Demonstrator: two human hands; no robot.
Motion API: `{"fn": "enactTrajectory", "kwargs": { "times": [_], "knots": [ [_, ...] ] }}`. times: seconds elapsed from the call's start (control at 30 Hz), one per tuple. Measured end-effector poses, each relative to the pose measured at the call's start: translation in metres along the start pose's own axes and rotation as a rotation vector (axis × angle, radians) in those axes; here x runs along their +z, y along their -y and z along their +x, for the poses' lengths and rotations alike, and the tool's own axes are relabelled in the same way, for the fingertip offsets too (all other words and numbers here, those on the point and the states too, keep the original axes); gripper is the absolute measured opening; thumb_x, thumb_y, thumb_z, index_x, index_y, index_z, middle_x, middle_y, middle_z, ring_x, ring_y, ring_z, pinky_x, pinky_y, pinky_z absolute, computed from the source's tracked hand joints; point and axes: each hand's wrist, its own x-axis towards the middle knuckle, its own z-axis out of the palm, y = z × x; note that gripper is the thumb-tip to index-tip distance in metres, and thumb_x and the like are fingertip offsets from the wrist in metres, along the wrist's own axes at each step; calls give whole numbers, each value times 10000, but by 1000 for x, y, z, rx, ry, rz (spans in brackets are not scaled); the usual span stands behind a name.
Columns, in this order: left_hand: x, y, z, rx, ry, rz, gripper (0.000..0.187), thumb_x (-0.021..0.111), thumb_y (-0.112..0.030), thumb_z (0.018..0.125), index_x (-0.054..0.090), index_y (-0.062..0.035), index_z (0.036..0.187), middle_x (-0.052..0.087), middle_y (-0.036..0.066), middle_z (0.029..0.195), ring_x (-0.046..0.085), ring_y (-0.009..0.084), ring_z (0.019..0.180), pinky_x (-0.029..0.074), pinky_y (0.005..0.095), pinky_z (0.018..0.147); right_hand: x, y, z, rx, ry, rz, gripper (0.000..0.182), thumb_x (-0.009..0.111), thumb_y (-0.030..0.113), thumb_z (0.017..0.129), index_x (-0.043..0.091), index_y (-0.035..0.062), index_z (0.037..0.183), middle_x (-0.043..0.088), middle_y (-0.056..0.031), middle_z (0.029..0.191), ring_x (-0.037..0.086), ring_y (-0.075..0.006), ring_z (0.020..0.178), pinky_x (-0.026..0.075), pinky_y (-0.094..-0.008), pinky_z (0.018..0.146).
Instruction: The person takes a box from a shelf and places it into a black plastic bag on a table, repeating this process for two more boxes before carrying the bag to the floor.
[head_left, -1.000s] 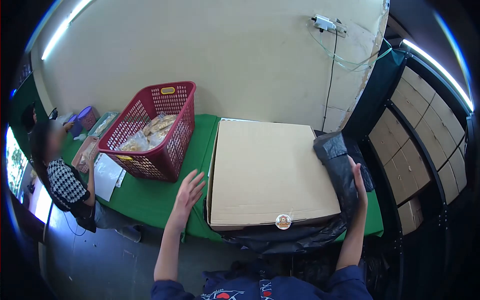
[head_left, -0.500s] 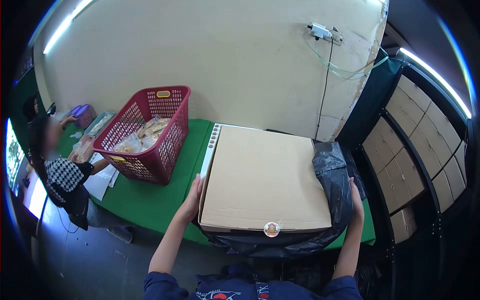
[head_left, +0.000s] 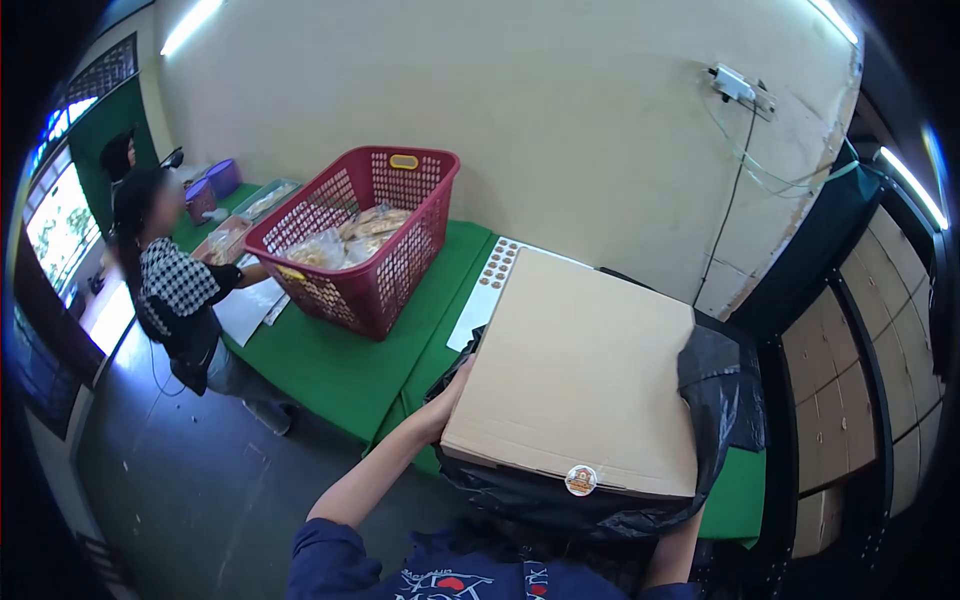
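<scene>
Resting between both hands, the cardboard box [head_left: 580,370] touches left hand [head_left: 445,400].

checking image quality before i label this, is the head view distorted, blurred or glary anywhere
Head view: strong fisheye, so the wall and green table bow and black vignette fills the corners; ceiling tube lights blow out to white streaks; the cardboard box is evenly lit and sharp; the left hand at its edge is slightly soft; the right hand is hidden.
</scene>
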Motion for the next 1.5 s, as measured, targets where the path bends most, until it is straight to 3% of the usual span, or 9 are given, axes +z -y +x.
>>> {"fn": "enactTrajectory", "kwargs": {
  "times": [0.3,0.4,0.53,0.67,0.73,0.83,1.07,1.27,1.5],
  "knots": [
    [-7,18,19,16,129,-210,640,162,-497,932,134,-55,1394,217,119,1421,221,203,1303,198,299,1053,3,11,-2,-31,-73,18,468,358,335,943,403,-15,1250,483,-103,1207,488,-182,1068,367,-301,943],
    [-11,33,32,308,-57,31,597,193,-419,952,131,-10,1382,193,134,1428,202,207,1311,171,296,1062,8,18,1,-59,-108,12,467,360,334,942,404,-15,1249,483,-103,1209,487,-182,1070,363,-301,946],
    [-23,18,30,246,-24,282,603,181,-387,956,97,49,1365,132,157,1442,124,204,1331,110,284,1073,16,26,-2,-73,-185,11,467,362,333,942,404,-15,1249,482,-102,1211,486,-182,1072,359,-300,950],
    [-66,1,36,270,166,224,516,439,-299,915,325,27,1299,410,182,1294,387,241,1214,305,319,996,25,33,-10,-101,-244,10,466,364,332,941,405,-16,1249,481,-102,1213,485,-182,1075,354,-299,953],
    [-91,-3,47,394,-99,477,523,585,-306,827,420,-8,1224,499,161,1190,513,270,1066,403,362,898,30,39,-14,-117,-270,8,465,364,331,941,405,-16,1249,480,-102,1214,484,-182,1076,352,-299,955],
    [-133,37,99,262,-294,516,658,618,-426,779,397,16,1215,501,181,1169,529,265,1040,445,378,835,38,54,-25,-143,-313,3,465,366,330,941,406,-16,1249,480,-101,1215,483,-182,1078,349,-298,958],
    [-152,52,184,-443,208,170,630,483,-534,828,451,-15,1183,548,69,1087,542,186,914,439,373,842,46,71,-55,-202,-464,-167,455,382,316,937,422,-28,1232,490,-95,1204,479,-178,1088,316,-298,982],
    [-150,34,214,-282,105,-24,234,556,-224,840,611,-13,927,606,27,811,556,92,722,451,225,615,70,76,-65,-233,-499,-356,325,449,176,916,497,-48,1146,549,-98,1113,503,-153,1043,357,-275,932],
    [-144,-35,229,546,-127,134,188,563,-178,834,567,-5,759,492,-38,621,422,37,588,358,205,538,110,93,-58,-210,-514,-502,217,503,82,878,532,-33,1059,591,-63,992,545,-122,923,396,-248,857]
  ]
}}
